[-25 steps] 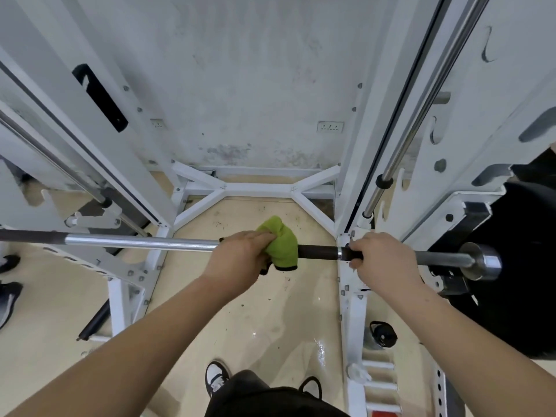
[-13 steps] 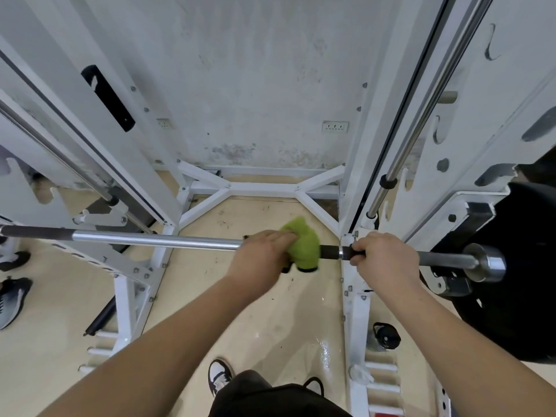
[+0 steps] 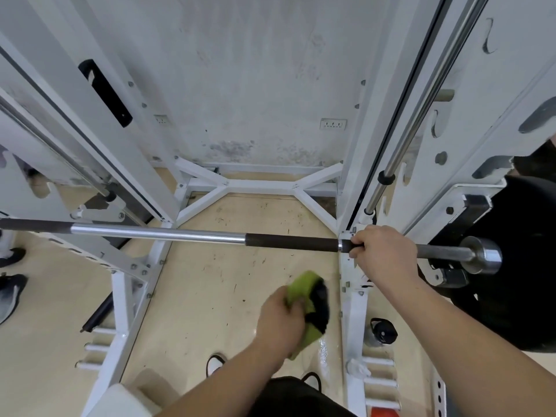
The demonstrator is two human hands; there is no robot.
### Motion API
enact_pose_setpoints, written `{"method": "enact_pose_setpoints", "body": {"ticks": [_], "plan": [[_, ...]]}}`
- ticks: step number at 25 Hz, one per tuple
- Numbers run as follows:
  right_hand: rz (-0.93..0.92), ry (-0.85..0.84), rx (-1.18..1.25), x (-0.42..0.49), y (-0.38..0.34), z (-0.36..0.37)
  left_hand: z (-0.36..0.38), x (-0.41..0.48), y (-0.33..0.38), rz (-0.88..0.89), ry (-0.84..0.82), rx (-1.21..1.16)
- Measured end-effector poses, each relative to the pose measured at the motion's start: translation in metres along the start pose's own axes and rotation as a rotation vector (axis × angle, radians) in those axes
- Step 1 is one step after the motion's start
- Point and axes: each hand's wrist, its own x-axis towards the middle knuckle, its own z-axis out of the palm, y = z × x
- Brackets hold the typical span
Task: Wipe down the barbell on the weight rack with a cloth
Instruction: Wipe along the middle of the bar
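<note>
The barbell (image 3: pixel 156 233) lies level across the white weight rack (image 3: pixel 355 284), shiny steel in the middle with a dark grip section right of centre. My right hand (image 3: pixel 383 254) grips the bar just right of that dark section, beside the rack upright. My left hand (image 3: pixel 281 320) is below the bar and clear of it, holding a bunched green cloth (image 3: pixel 304 293) with a black patch on one side.
A black weight plate (image 3: pixel 517 266) fills the right edge by the bar's end. A dark bottle (image 3: pixel 382 331) stands on the floor by the right upright. Shoes of another person (image 3: pixel 10 293) show at the left edge. My own feet are below.
My left hand has come off the bar and dropped toward me with the cloth. The dark grip section is now uncovered. My right hand keeps its hold.
</note>
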Motion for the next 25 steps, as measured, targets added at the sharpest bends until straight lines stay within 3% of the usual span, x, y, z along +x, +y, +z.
{"method": "enact_pose_setpoints", "body": {"ticks": [1,2,5,8,11,13,17,20,25], "plan": [[0.004,0.006,-0.012,0.0,-0.001,0.0,-0.005,0.006,-0.007,-0.276,0.07,-0.25],[0.007,0.008,-0.02,-0.001,-0.002,0.0,-0.011,0.017,-0.012,-0.432,0.147,-0.464],[0.006,0.003,-0.048,-0.001,-0.003,-0.001,-0.025,0.057,-0.001,-0.424,0.254,-0.938],[0.01,0.01,-0.054,-0.003,-0.004,0.0,-0.001,0.077,0.037,-0.418,0.107,-1.248],[0.017,-0.013,-0.018,0.001,-0.002,0.001,0.042,0.063,0.064,-0.518,-0.146,-1.179],[0.007,-0.034,0.005,0.002,0.0,0.002,0.045,0.054,0.07,-0.531,-0.206,-1.14],[-0.012,0.023,0.001,-0.004,0.002,0.005,-0.005,0.08,0.04,-0.449,0.083,-1.277],[-0.016,0.012,-0.019,-0.002,0.001,0.006,-0.003,0.089,0.046,-0.433,0.157,-1.284],[-0.031,0.003,-0.011,0.0,0.007,0.004,0.037,0.036,0.089,-0.495,-0.256,-0.937]]}}
